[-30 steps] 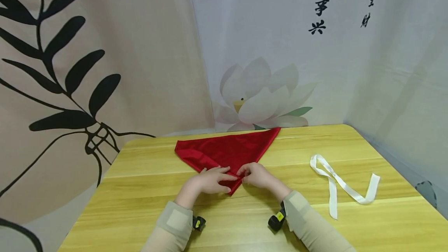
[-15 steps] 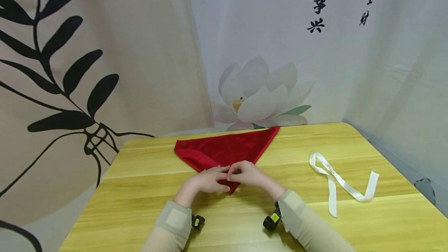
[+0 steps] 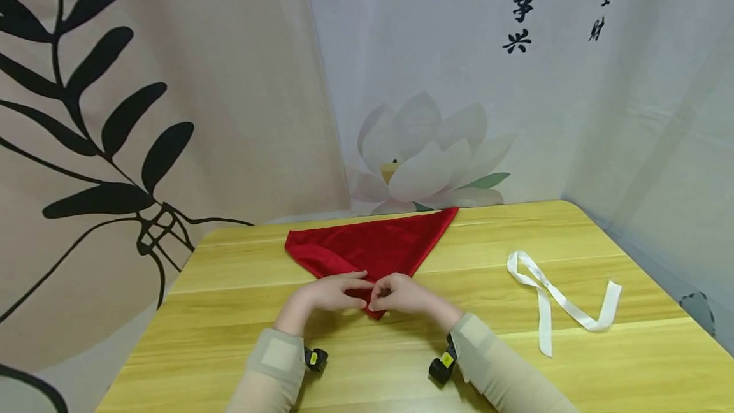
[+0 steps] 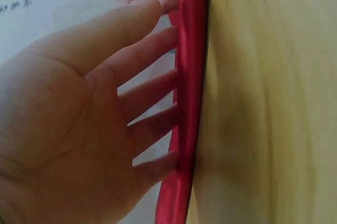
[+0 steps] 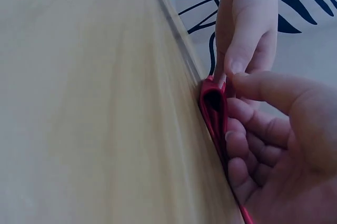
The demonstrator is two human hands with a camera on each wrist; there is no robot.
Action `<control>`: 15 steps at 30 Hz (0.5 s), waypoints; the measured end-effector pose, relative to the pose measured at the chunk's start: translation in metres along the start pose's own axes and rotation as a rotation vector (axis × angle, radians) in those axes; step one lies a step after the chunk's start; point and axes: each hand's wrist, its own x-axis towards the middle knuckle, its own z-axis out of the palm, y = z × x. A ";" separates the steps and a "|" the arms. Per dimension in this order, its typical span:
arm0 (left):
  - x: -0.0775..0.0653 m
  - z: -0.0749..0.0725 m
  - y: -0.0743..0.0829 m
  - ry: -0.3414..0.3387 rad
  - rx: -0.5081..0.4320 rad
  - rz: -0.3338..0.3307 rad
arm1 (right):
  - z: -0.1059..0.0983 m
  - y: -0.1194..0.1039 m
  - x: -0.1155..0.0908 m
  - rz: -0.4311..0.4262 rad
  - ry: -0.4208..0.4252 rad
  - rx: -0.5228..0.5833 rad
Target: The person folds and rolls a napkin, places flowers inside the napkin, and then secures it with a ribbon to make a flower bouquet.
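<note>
The left hand (image 3: 332, 292) has its fingers spread and nearly straight, their tips on the red cloth (image 3: 373, 244) with the palm raised clear, so it presses rather than grips. The right hand (image 3: 406, 295) has its fingers curled, their tips against the cloth, the thumb beside a rounded fold (image 5: 213, 88); whether it pinches any fabric I cannot tell. The step in hand looks like shaping and flattening that fold. To do it well, the left hand should press evenly straight down, so the layers beneath do not slide, while the right fingers work along the crease with light strokes and square the edge before pressing harder. The loop in the fold's end is not flat; creasing it outward from where the fingers bear should avoid a pucker, and the smooth-looking fabric may slip if dragged. The cloth lies on the table (image 3: 218, 311), its long edge on the far side and its narrow point nearest the person. The hands bear on it just above that point, one from either side, with most of the cloth beyond them. A white ribbon (image 3: 559, 298) lies to the right, well apart from both hands.
</note>
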 end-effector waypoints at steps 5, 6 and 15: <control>-0.007 -0.005 -0.010 0.030 0.007 -0.041 | 0.004 -0.006 0.001 0.021 -0.012 -0.046; -0.008 -0.006 -0.011 0.034 0.009 -0.048 | 0.004 -0.006 0.001 0.023 -0.010 -0.056; -0.010 -0.008 -0.015 0.028 -0.014 -0.066 | 0.009 -0.007 0.005 -0.013 0.011 -0.229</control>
